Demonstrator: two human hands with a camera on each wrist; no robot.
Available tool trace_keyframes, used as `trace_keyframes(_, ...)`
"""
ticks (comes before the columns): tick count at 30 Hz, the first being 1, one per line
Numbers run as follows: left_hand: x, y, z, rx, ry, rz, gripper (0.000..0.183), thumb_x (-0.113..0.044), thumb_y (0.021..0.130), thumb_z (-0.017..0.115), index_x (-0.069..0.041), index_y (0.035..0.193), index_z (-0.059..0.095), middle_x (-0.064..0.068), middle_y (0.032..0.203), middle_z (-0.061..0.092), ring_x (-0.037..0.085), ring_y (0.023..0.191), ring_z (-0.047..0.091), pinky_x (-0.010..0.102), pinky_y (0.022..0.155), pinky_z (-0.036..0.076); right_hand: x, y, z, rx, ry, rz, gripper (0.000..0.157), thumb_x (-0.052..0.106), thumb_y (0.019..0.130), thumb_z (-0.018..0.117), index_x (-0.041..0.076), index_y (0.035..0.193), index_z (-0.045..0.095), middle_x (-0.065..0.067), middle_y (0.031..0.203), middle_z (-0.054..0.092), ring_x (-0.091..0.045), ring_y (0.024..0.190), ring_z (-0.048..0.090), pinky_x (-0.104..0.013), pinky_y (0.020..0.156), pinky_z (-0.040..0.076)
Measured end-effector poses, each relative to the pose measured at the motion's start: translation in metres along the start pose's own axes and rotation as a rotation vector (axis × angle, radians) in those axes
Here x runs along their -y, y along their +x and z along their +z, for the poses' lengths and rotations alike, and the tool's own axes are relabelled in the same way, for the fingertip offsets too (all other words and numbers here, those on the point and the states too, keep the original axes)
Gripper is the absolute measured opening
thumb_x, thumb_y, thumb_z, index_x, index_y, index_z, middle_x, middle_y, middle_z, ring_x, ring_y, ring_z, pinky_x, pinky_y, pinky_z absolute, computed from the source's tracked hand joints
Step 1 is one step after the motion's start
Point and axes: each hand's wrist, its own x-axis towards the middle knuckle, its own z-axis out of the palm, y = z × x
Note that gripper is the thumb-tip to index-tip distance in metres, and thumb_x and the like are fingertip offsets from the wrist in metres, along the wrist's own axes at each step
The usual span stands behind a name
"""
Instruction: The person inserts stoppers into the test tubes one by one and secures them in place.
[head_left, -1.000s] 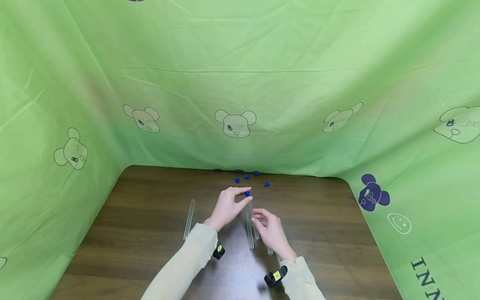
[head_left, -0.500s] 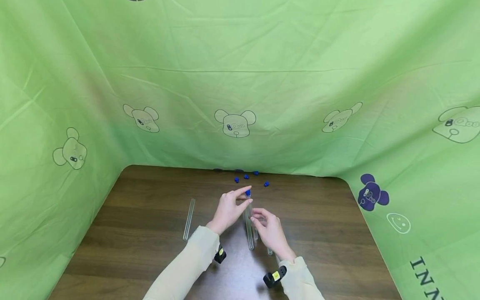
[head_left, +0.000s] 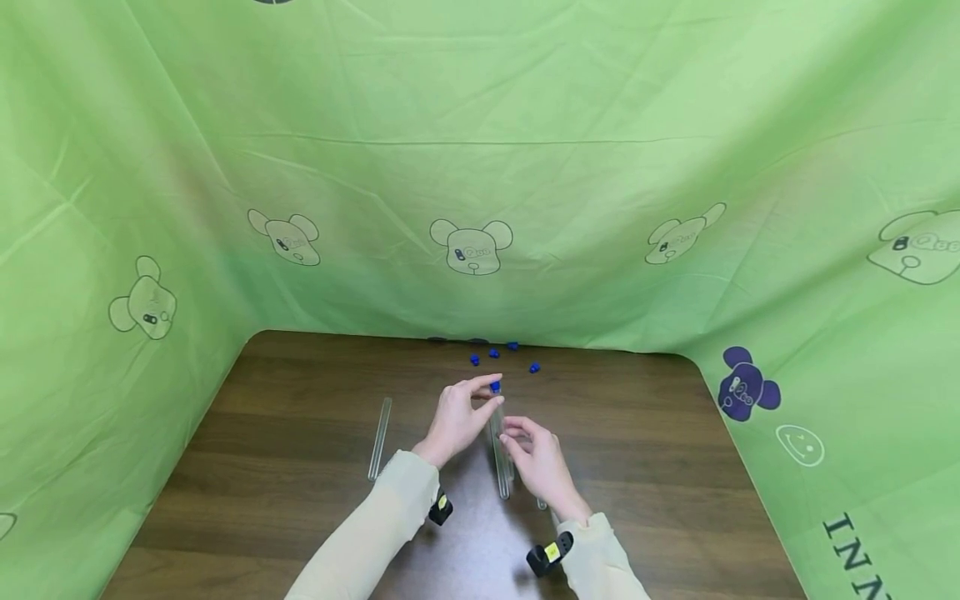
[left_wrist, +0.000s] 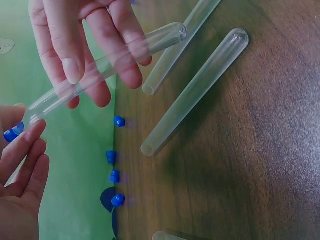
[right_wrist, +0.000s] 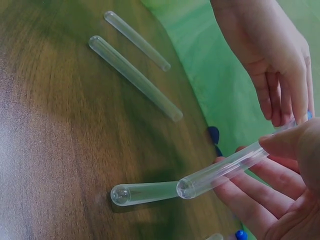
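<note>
A clear test tube (left_wrist: 160, 42) is held off the table between my two hands, its rounded end toward me. My right hand (head_left: 546, 468) grips it around the middle, thumb on one side and fingers spread along the other. At the far end, my left hand (head_left: 454, 420) pinches a blue stopper (left_wrist: 14, 132) right at the tube's mouth; its fingers partly cover the joint. Beneath the hands lies a second test tube (left_wrist: 197, 90). Another clear tube (head_left: 379, 437) rests on the table to the left.
Several loose blue stoppers (head_left: 493, 353) lie along the back edge of the brown wooden table (head_left: 300, 400). One more tube (head_left: 542, 504) shows partly under my right hand. A green printed cloth (head_left: 465, 167) hangs behind and at both sides.
The left thumb has shifted slightly toward me at the tube's mouth, and the left wrist has moved a little right. The right hand and the tube stay almost in place.
</note>
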Motion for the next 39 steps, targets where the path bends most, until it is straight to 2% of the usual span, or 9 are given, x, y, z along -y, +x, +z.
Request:
trace_keyframes(6, -0.001, 0.001, 0.0, 0.022, -0.05, -0.001, 0.036, -0.014, 0.093, 0.076, -0.007, 0.129, 0.07, 0.002, 0.095, 0.076, 0.018, 0.095, 0.071, 0.038, 0.089, 0.054, 0.0, 0.001, -0.001, 0.008, 0.014, 0.026, 0.024, -0.005, 0.097, 0.065, -0.01, 0.12, 0.065, -0.02, 0.103, 0.071, -0.036, 0.086, 0.073, -0.033, 0.073, 0.059)
trace_keyframes(12, -0.001, 0.003, -0.001, 0.055, -0.083, 0.015, 0.035, -0.012, 0.096, 0.072, -0.01, 0.13, 0.067, 0.0, 0.095, 0.073, 0.019, 0.095, 0.069, 0.036, 0.089, 0.054, 0.002, 0.0, -0.002, 0.011, 0.049, 0.02, 0.024, -0.003, 0.097, 0.065, -0.009, 0.121, 0.064, -0.02, 0.104, 0.071, -0.037, 0.087, 0.073, -0.034, 0.071, 0.06)
trace_keyframes(18, -0.002, 0.005, -0.002, 0.07, -0.111, 0.061, 0.042, -0.012, 0.095, 0.074, -0.01, 0.135, 0.063, 0.0, 0.095, 0.072, 0.016, 0.096, 0.069, 0.035, 0.091, 0.053, 0.003, 0.002, -0.001, -0.015, 0.094, 0.012, 0.026, -0.001, 0.097, 0.066, -0.009, 0.122, 0.064, -0.02, 0.103, 0.071, -0.041, 0.087, 0.072, -0.031, 0.071, 0.059)
trace_keyframes(26, -0.004, 0.01, -0.003, 0.019, -0.108, 0.063, 0.044, -0.011, 0.093, 0.076, -0.01, 0.136, 0.063, -0.001, 0.095, 0.073, 0.014, 0.095, 0.069, 0.032, 0.092, 0.053, 0.003, 0.001, 0.002, -0.017, 0.043, 0.03, 0.034, 0.001, 0.092, 0.074, -0.004, 0.124, 0.065, -0.011, 0.099, 0.074, -0.024, 0.085, 0.073, -0.029, 0.076, 0.057)
trace_keyframes(30, -0.004, 0.011, -0.003, 0.01, -0.11, 0.068, 0.045, -0.01, 0.093, 0.076, -0.007, 0.135, 0.063, 0.0, 0.095, 0.073, 0.015, 0.093, 0.069, 0.034, 0.091, 0.053, 0.002, 0.0, 0.003, -0.012, 0.032, 0.024, 0.033, -0.001, 0.092, 0.073, -0.003, 0.124, 0.066, -0.01, 0.099, 0.074, -0.023, 0.087, 0.073, -0.031, 0.078, 0.057)
trace_keyframes(35, -0.004, 0.012, -0.003, 0.043, -0.101, 0.027, 0.049, -0.019, 0.094, 0.076, -0.014, 0.14, 0.06, -0.004, 0.091, 0.07, 0.013, 0.089, 0.067, 0.032, 0.086, 0.054, 0.002, 0.0, 0.004, -0.006, 0.019, -0.001, 0.032, -0.001, 0.092, 0.073, -0.004, 0.123, 0.066, -0.009, 0.099, 0.074, -0.023, 0.088, 0.072, -0.034, 0.081, 0.057)
trace_keyframes(39, -0.003, 0.013, -0.002, 0.051, -0.077, 0.036, 0.047, -0.02, 0.095, 0.075, -0.017, 0.14, 0.061, -0.007, 0.087, 0.068, 0.011, 0.085, 0.066, 0.03, 0.08, 0.054, 0.004, -0.001, 0.004, 0.0, 0.009, -0.018, 0.031, 0.001, 0.092, 0.074, -0.003, 0.122, 0.067, -0.009, 0.099, 0.073, -0.023, 0.089, 0.072, -0.037, 0.082, 0.057)
